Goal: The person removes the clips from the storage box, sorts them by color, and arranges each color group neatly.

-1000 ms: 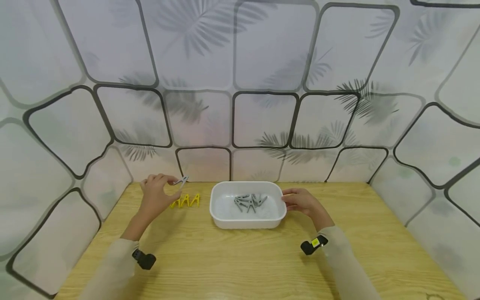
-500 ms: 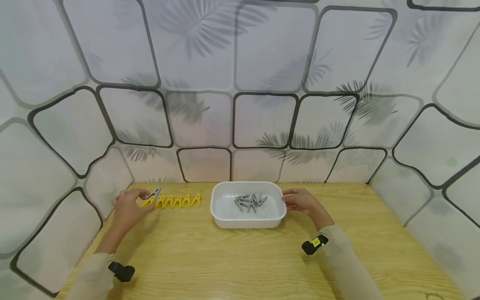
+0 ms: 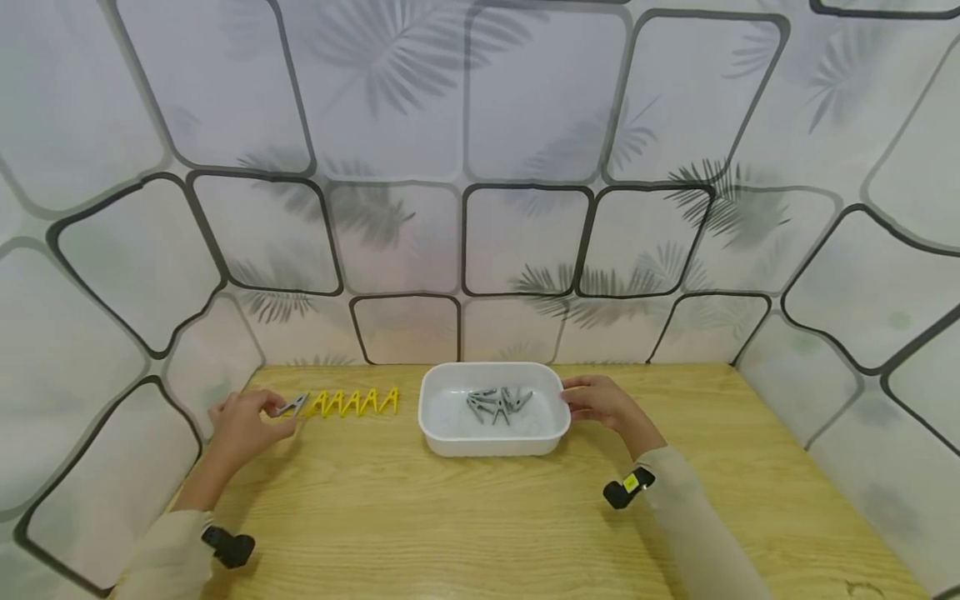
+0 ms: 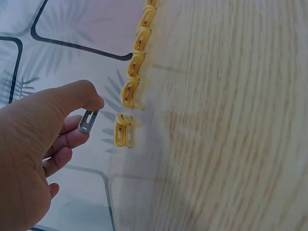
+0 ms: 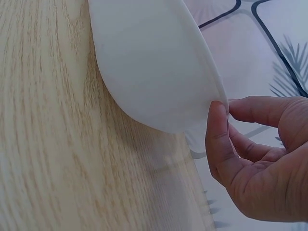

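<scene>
Between the thumb and fingers of my left hand (image 3: 246, 427) is a grey clothespin (image 3: 294, 406), held at the left end of a row of yellow clothespins (image 3: 356, 402). In the left wrist view the grey clothespin (image 4: 87, 122) hangs apart from the nearest yellow clothespin (image 4: 120, 132), which has a small gap to the rest of its row. My right hand (image 3: 602, 402) pinches the right rim of a white plastic basin (image 3: 495, 447). Several grey clothespins (image 3: 500, 404) lie jumbled inside the basin.
The wooden table (image 3: 450, 525) runs back to a patterned cloth wall (image 3: 525, 242), with more of this cloth at both sides. Black wrist cameras (image 3: 228, 547) sit on both sleeves. The basin stands near the table's back edge, right of the yellow row.
My left hand has carried the grey clothespin leftward and down, from above the yellow row to its left end. The right hand and the basin have stayed put.
</scene>
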Demonstrator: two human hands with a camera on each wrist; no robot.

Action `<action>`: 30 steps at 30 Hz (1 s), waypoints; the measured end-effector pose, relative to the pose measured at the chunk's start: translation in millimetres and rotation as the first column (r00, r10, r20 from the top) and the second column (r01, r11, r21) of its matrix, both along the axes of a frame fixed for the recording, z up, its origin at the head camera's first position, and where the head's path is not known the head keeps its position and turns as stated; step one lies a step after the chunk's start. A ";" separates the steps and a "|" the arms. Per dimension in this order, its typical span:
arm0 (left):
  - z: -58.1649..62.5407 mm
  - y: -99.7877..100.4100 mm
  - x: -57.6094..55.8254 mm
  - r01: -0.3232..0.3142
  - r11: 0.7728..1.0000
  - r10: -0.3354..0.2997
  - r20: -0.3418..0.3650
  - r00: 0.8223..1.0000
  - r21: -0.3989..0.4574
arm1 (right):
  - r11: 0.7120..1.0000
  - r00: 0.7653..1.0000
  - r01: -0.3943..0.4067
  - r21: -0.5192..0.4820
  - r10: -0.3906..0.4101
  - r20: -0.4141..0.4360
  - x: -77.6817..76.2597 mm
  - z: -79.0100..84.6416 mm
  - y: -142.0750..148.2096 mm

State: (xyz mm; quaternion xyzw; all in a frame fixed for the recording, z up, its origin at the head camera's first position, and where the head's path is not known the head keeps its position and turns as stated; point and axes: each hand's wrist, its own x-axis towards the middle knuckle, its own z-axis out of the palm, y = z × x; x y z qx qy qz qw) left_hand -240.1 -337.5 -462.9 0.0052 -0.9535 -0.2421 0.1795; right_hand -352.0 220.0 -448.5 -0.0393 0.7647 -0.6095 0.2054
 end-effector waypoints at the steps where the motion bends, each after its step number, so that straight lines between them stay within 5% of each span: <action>1: -0.3 -1.1 0.5 0.004 1.000 -0.004 0.016 1.000 0.001 | 1.000 1.000 -0.003 -0.001 0.003 -0.002 0.0 0.0 0.1; 22: -4.5 -5.9 7.1 0.039 0.996 -0.016 0.263 0.965 -0.085 | 1.000 1.000 -0.011 0.003 0.011 -0.004 0.6 0.3 -0.3; 30: -2.5 -3.7 11.3 0.037 0.995 -0.010 0.292 0.956 -0.089 | 1.000 1.000 -0.009 0.005 0.009 -0.006 1.1 0.9 -0.4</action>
